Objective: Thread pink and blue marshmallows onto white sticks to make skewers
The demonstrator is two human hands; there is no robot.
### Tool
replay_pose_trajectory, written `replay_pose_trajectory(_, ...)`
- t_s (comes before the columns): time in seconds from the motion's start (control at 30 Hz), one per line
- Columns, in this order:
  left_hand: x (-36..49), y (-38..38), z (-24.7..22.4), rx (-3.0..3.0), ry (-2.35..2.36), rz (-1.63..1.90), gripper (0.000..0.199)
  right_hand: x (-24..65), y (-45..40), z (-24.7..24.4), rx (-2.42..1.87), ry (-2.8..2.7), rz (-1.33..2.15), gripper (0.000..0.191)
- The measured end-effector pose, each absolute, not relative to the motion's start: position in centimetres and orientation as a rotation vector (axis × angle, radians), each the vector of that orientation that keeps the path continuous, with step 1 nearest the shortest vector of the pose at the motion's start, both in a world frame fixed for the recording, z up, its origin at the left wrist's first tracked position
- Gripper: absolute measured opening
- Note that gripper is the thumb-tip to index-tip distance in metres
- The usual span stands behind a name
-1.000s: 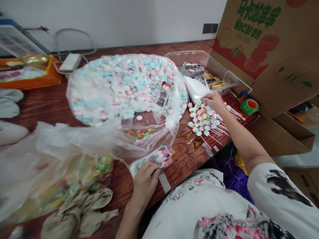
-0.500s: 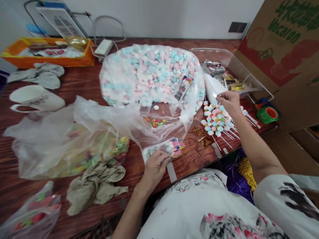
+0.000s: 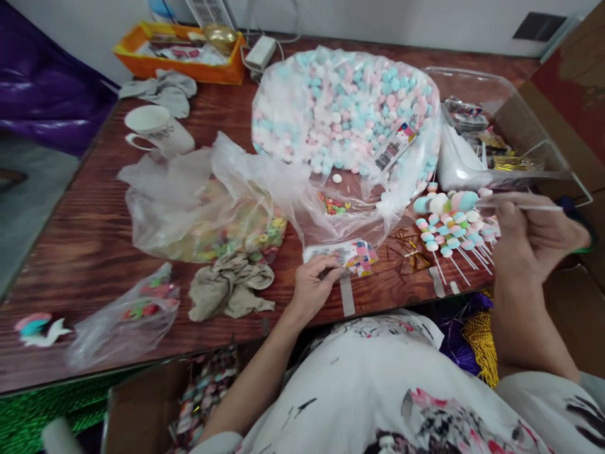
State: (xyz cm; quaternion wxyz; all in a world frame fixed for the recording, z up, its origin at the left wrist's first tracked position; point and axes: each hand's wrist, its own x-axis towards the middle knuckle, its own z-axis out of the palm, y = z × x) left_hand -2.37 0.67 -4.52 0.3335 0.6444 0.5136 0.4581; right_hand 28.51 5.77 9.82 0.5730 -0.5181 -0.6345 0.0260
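My right hand [image 3: 532,233] is closed on the white stick of a candy skewer [image 3: 447,202], raised above a pile of similar candy skewers [image 3: 447,236] at the table's right front. My left hand [image 3: 314,287] pinches the edge of some printed plastic packets [image 3: 360,256] lying near the front edge. Beyond them a big clear bag of pastel candies [image 3: 350,113] lies with its mouth towards me, a printed packet [image 3: 396,148] on top. Gold twist ties [image 3: 409,249] are scattered between the packets and the pile.
A bag of ring candies [image 3: 227,227], a crumpled cloth [image 3: 229,287] and a small bag [image 3: 137,315] lie left. A mug [image 3: 163,129] and an orange tray [image 3: 189,69] stand behind. A clear bin [image 3: 515,113] is at the back right; a tape strip [image 3: 347,296] hangs by the edge.
My right hand has come up with a candy skewer and is nearer the camera. My left hand stays at the packets. The view has turned left, so the table's left end shows.
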Motion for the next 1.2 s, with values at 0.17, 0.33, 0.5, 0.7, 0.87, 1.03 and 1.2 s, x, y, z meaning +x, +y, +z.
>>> replay_pose_trajectory(0.17, -2.0, 0.7, -4.8, 1.595, 1.299, 1.259, 0.008, 24.9, 2.4, 7.1, -1.039, -1.329, 0.591, 0.008)
replay_pose_trajectory(0.33, -1.9, 0.5, -4.8, 1.621, 1.185, 1.331, 0.005, 24.0, 2.3, 3.5, -1.091, -1.295, 0.854, 0.009)
replay_pose_trajectory(0.5, -1.7, 0.2, -4.8, 1.876, 1.139, 1.357, 0.005, 23.6, 1.6, 3.9, -1.087, -1.431, 0.888, 0.013)
replay_pose_trajectory(0.7, -1.4, 0.2, -4.6, 2.051, 1.024, 1.381, 0.012, 24.0, 1.4, 3.6, -1.025, -1.458, 0.959, 0.012)
replay_pose_trajectory(0.87, -1.4, 0.0, -4.3, 1.931, 0.986, 1.387, 0.007, 23.6, 1.9, 1.5, -1.032, -1.358, 1.202, 0.012)
replay_pose_trajectory(1.03, -1.2, -0.1, -3.6, 1.829, 1.072, 1.248, 0.018, 22.0, 2.5, 1.2, -0.965, -0.996, 1.292, 0.011)
replay_pose_trajectory(1.2, -0.2, 0.5, -1.9, 1.863, 1.081, 0.896, 0.055, 21.2, 2.5, 2.4, -0.915, -1.068, 1.192, 0.013)
